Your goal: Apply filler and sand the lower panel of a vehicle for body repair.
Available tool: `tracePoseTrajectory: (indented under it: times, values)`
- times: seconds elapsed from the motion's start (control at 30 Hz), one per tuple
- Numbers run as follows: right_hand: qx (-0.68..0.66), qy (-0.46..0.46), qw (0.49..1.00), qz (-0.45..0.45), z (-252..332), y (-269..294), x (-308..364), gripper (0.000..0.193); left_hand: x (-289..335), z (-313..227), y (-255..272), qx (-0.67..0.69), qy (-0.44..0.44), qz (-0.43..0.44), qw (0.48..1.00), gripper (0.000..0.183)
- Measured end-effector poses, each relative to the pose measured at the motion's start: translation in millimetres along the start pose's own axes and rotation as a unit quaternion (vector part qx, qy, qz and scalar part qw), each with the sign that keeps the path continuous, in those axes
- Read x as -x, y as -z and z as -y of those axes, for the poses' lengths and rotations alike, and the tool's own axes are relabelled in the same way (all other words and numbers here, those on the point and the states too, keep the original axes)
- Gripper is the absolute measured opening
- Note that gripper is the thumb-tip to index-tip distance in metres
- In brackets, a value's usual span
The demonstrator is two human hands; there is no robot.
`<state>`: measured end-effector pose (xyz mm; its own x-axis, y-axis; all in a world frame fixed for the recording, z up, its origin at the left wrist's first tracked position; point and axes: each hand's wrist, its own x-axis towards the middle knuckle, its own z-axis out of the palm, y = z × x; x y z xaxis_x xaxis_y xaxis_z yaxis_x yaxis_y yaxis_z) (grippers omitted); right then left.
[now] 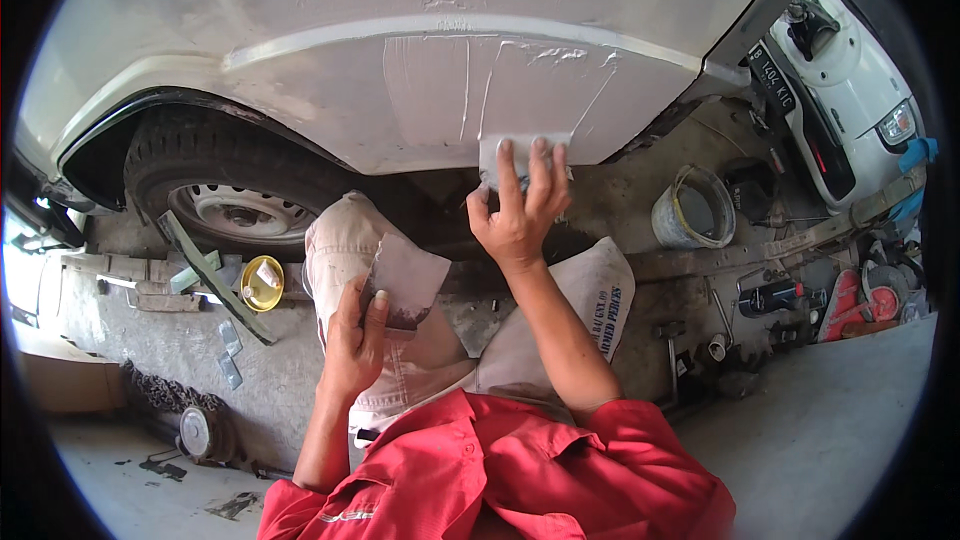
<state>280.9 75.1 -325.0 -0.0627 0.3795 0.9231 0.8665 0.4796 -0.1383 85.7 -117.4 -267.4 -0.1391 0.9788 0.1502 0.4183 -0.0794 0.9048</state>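
Note:
My right hand (522,215) presses a thin, pale flat putty spreader (489,154) against the lower edge of a white car's side panel (425,80). Its fingers lie over the spreader, with the thumb at its left side. Above it runs a wide smooth strip of pale filler (535,90), with raised ridges along its sides and lumps at the top. Over my left thigh, my left hand (350,345) grips a flat grey plate (412,280) between thumb and fingers. Dark stains mark the plate's lower part.
A car wheel (250,210) stands at the left under the arch. Near it is a yellow round lid (250,295) with a small container in it. To the right are a dirty bucket (665,220), a white vehicle (850,90), a power tool (770,298) and scattered hand tools.

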Motion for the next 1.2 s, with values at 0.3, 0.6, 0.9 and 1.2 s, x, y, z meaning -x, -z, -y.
tracePoseTrajectory:
  times: [0.3, 0.6, 0.9, 1.2]
  values:
    - [-0.038, -0.036, 0.995, 0.080, 26, 20, 25, 0.065, 5, 23, 4, 0.002, -0.007, -0.059, 0.998, 0.031]
    - [-0.068, 0.033, 0.997, -0.027, 87, 41, -109, 0.061, 7, 29, 12, 0.126, 0.041, -0.046, 0.990, 0.031]
    - [-0.025, 0.004, 0.999, -0.025, 88, 13, -78, 0.064, 12, 40, 23, 0.163, 0.054, -0.098, 0.980, 0.028]
    - [-0.003, 0.040, 0.999, 0.021, 45, -51, 51, 0.062, 5, 36, 30, 0.249, 0.048, -0.123, 0.959, 0.041]
